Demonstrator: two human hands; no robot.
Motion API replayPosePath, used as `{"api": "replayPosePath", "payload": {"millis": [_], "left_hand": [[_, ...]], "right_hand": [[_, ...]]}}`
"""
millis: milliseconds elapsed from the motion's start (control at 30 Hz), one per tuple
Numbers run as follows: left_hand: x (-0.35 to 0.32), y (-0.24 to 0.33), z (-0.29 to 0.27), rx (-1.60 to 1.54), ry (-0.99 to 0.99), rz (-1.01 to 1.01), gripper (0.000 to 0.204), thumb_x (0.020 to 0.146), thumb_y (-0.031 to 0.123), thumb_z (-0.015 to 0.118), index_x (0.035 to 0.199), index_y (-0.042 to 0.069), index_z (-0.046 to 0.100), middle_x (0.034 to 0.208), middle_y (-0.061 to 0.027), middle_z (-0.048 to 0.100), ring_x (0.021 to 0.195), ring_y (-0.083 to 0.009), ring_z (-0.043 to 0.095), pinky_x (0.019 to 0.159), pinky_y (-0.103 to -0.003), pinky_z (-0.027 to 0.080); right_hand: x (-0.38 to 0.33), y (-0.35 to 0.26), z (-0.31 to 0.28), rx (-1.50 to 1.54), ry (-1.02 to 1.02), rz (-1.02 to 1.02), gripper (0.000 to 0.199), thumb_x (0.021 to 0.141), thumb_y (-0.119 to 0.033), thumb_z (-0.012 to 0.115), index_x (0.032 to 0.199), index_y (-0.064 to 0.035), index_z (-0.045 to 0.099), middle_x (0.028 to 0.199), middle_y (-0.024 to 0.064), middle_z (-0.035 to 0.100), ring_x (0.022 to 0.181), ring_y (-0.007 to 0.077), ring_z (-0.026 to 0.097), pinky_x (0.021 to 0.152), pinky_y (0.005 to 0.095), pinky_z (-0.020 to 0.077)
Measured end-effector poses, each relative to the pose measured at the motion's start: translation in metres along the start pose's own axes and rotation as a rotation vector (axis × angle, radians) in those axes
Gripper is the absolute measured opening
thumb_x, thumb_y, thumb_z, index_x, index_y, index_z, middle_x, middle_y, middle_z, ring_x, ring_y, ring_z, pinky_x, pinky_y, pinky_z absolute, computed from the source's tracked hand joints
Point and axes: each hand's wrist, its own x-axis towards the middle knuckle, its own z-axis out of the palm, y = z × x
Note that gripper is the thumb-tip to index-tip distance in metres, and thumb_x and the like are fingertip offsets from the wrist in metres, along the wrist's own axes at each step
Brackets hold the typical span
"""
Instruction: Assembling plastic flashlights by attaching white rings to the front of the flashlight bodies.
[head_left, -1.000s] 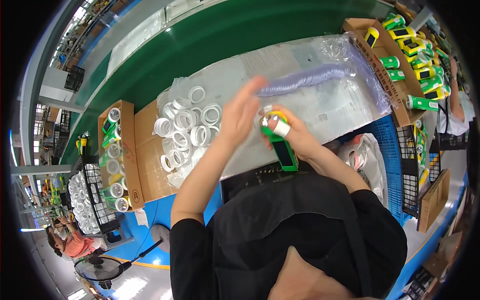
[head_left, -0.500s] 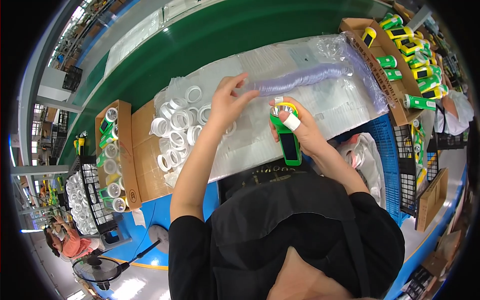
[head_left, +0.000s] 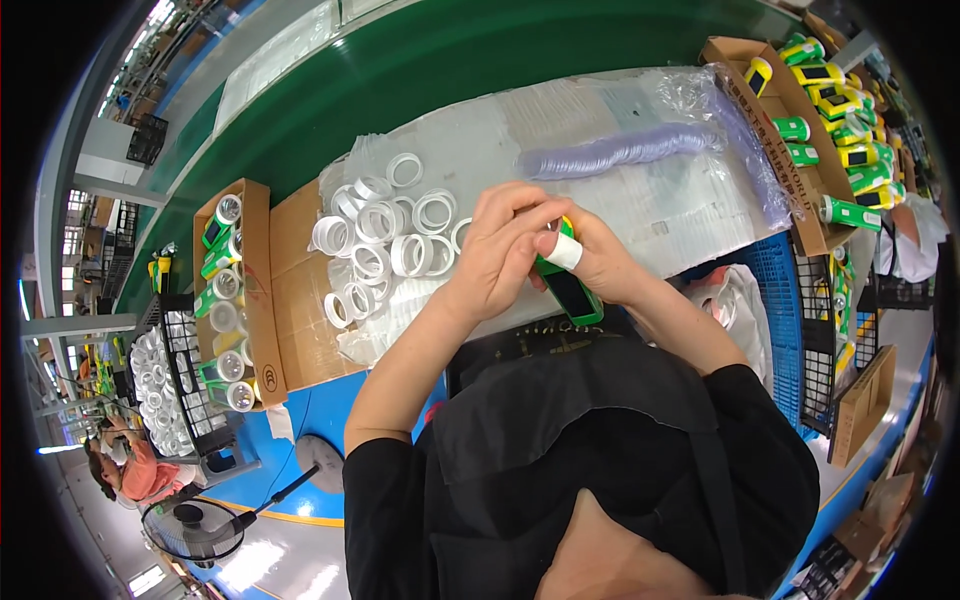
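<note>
In front of my chest, my right hand (head_left: 598, 262) is closed round a flashlight (head_left: 574, 298) with a green body, a dark panel and yellow at the head. White wrapping (head_left: 566, 251) covers its thumb. My left hand (head_left: 505, 250) meets it at the flashlight's head, fingers bent and pressed together. What those fingers pinch is hidden, and the head is mostly covered. Beyond both hands lies a long row of thin clear discs (head_left: 620, 153) on plastic-covered sheeting (head_left: 470, 140). Several white rings (head_left: 380, 222) are piled left of my left hand.
An open carton (head_left: 262, 300) of flashlights stands at the left, another carton (head_left: 780, 160) at the far right beside piled flashlights (head_left: 860, 150). A blue crate (head_left: 790, 340) with a white bag is right of me. A fan (head_left: 190, 528) and another person (head_left: 140, 470) are lower left.
My left hand has come from the near end of the disc row, down and right, to the flashlight's head. My right hand still holds the flashlight, now a little tilted.
</note>
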Motion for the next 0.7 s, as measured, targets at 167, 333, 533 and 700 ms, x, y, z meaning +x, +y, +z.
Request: {"api": "replayPosePath", "payload": {"millis": [167,333,533,700], "left_hand": [[-0.006,-0.008,0.0,0.05,0.149,0.006,0.034,0.092,0.019,0.04,0.111,0.002,0.062,0.118,-0.0154,0.056,0.108,-0.0345,0.049,0.097,-0.043,0.038],[0.027,-0.022,-0.032,-0.029,0.263,-0.23,0.038,0.091,0.028,0.051,0.118,0.003,0.06,0.126,-0.0186,0.053,0.116,-0.0336,0.051,0.099,-0.045,0.039],[0.043,-0.085,-0.1,0.999,-0.768,-0.85,0.052,0.087,0.035,0.065,0.129,0.005,0.055,0.118,-0.0199,0.061,0.108,-0.0368,0.058,0.097,-0.045,0.043],[0.027,-0.084,-0.102,0.251,-0.107,-0.686,0.044,0.081,0.022,0.073,0.119,0.006,0.06,0.114,-0.0164,0.063,0.104,-0.0297,0.063,0.088,-0.042,0.049]], "right_hand": [[0.021,0.004,0.015,0.042,0.023,0.012,0.046,0.093,-0.029,0.065,0.126,-0.0043,0.045,0.091,0.0049,0.057,0.072,0.0131,0.059,0.064,0.0271,0.0493],[0.058,-0.003,-0.002,-0.072,-0.015,-0.178,0.04,0.091,-0.024,0.065,0.122,-0.0048,0.047,0.092,0.0058,0.057,0.073,0.0142,0.059,0.065,0.0286,0.0499],[0.086,0.017,-0.003,-0.24,0.066,-0.411,0.035,0.088,-0.012,0.067,0.118,-0.0051,0.05,0.087,0.0047,0.058,0.072,0.0113,0.058,0.064,0.0263,0.0492],[0.085,0.017,0.001,-0.231,0.058,-0.421,0.036,0.088,-0.014,0.067,0.118,-0.0052,0.05,0.087,0.0039,0.058,0.072,0.0105,0.058,0.065,0.0254,0.0494]]}}
